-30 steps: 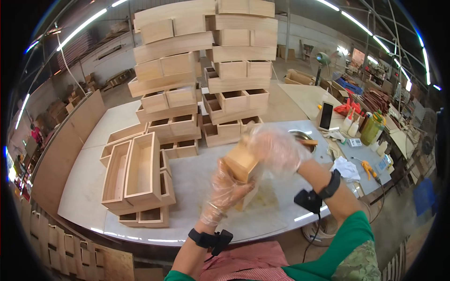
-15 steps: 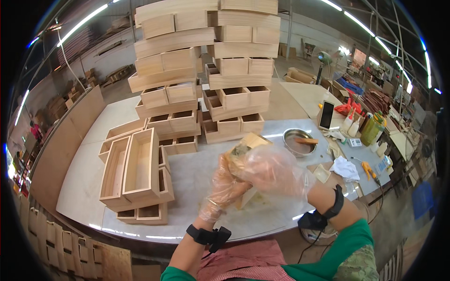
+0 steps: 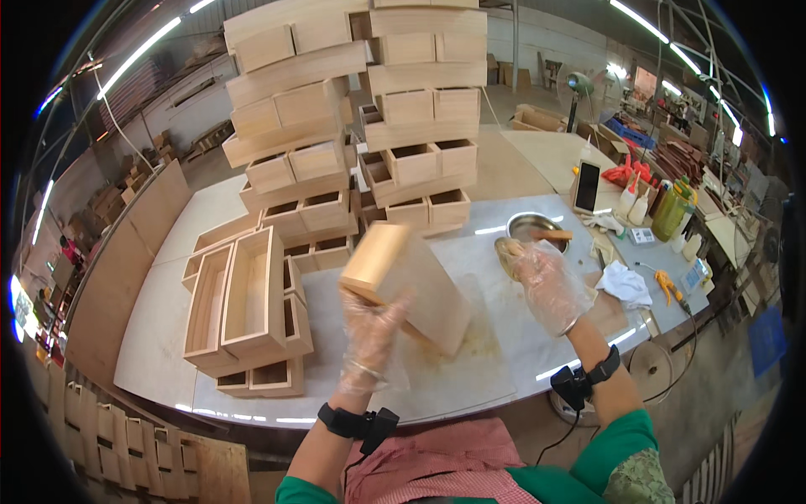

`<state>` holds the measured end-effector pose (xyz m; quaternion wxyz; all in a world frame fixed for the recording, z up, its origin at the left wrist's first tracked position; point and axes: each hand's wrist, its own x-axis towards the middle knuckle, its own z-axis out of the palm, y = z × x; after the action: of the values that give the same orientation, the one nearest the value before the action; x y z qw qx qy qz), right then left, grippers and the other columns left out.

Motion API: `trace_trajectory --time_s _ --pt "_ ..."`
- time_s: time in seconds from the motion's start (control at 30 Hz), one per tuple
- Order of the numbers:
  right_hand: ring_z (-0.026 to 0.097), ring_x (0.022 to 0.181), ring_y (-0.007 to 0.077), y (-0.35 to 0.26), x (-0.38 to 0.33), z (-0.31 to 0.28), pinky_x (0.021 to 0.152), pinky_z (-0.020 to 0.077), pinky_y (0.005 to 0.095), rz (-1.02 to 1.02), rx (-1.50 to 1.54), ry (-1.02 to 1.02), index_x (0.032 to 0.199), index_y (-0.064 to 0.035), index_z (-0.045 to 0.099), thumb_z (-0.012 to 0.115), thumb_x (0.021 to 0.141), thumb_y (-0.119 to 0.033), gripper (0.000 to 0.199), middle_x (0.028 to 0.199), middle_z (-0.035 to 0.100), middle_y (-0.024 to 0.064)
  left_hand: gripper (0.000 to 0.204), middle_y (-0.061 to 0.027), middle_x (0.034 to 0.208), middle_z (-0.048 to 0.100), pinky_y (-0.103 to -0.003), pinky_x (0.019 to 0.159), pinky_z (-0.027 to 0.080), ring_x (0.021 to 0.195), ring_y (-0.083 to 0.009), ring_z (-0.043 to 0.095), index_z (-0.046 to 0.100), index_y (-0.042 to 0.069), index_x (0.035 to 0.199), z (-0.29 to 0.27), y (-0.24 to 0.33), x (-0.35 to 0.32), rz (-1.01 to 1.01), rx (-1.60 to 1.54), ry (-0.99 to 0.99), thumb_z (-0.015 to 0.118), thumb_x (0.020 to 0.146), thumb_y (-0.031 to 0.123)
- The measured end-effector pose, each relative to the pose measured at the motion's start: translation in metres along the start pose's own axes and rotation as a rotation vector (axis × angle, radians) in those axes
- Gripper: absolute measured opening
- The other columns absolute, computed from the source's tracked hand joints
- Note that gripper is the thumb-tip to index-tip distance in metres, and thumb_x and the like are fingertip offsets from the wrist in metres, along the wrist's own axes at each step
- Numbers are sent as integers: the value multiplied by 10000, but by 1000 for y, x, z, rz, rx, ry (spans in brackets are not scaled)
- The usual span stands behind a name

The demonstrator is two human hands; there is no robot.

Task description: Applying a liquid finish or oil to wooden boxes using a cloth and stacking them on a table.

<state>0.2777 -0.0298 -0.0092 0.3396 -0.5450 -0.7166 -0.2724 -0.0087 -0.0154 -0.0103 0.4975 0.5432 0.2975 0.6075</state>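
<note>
My left hand (image 3: 369, 328), in a clear plastic glove, grips a wooden box (image 3: 428, 290) by its lower left edge. The box stands tilted over the table, one end yellower and shinier than its pale broad side. My right hand (image 3: 546, 281), gloved alike, is closed on a stained yellowish-brown rag (image 3: 506, 255). It is at the near left rim of a round metal bowl (image 3: 522, 220). A wooden-handled tool (image 3: 550, 235) lies across that bowl's right rim; its other end is hard to make out.
Tall stacks of unfinished wooden boxes (image 3: 290, 109) rise at the back. More open boxes (image 3: 250, 290) are piled at the left. A white cloth (image 3: 623, 284), a yellow-handled tool (image 3: 669, 286), bottles (image 3: 638, 208) and an upright phone (image 3: 586, 186) occupy the right side. Stains mark the tabletop (image 3: 483, 344).
My right hand has moved right, away from the box to the metal bowl, with the rag. The box has swung left and up in my left hand, exposing its broad side.
</note>
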Motion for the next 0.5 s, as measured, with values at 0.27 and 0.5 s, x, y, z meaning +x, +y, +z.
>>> trace_trajectory --time_s 0.27,0.5 --pt "620 771 374 -65 -64 26 689 485 473 576 710 -338 998 -41 653 553 994 -275 254 841 648 176 538 -82 1262 561 -372 955 516 1102 -169 592 474 87 1357 -26 -47 -63 -376 -331 472 744 924 258" --pt "617 790 412 -48 -130 78 679 489 484 356 227 -508 1040 -65 626 527 988 -263 228 886 660 185 470 -72 981 649 -317 856 545 898 -150 628 585 5 1192 -69 -2 -151 -1070 102 -198 814 862 249"
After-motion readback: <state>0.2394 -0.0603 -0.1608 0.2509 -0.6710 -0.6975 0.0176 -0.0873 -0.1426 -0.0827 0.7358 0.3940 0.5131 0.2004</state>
